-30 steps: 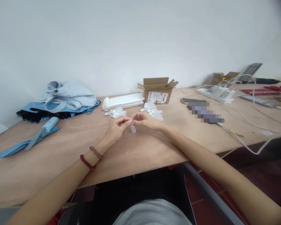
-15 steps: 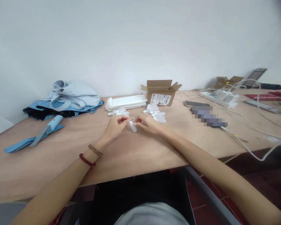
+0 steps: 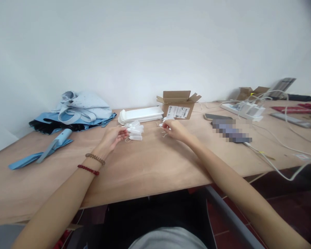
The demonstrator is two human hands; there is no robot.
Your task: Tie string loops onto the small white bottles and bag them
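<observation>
Small translucent plastic bottles with white caps and thin cord loops lie on the wooden table in two groups. Beside the left group of bottles (image 3: 135, 128) is my left hand (image 3: 112, 137), its fingers stretched loosely and the fingertips close to the nearest bottle (image 3: 136, 138). My right hand (image 3: 176, 130) bends over the right group of bottles (image 3: 168, 118) and covers most of it. Its thumb and forefinger pinch at the cap end of a small bottle, where a cord loop (image 3: 165, 134) pokes out below. The body of that bottle is hidden behind the hand.
Behind the bottles are a stack of white packets (image 3: 142, 114) and an open cardboard box (image 3: 178, 107). A folded blue umbrella (image 3: 59, 136) and a light-blue cloth bag (image 3: 83, 105) lie left. Phones (image 3: 217, 117), a power strip (image 3: 245, 110) and cables are on the right.
My hands have moved apart. The bottle held between them now lies at the front of the left group, out of my grip. My right hand has moved right onto the other group.
</observation>
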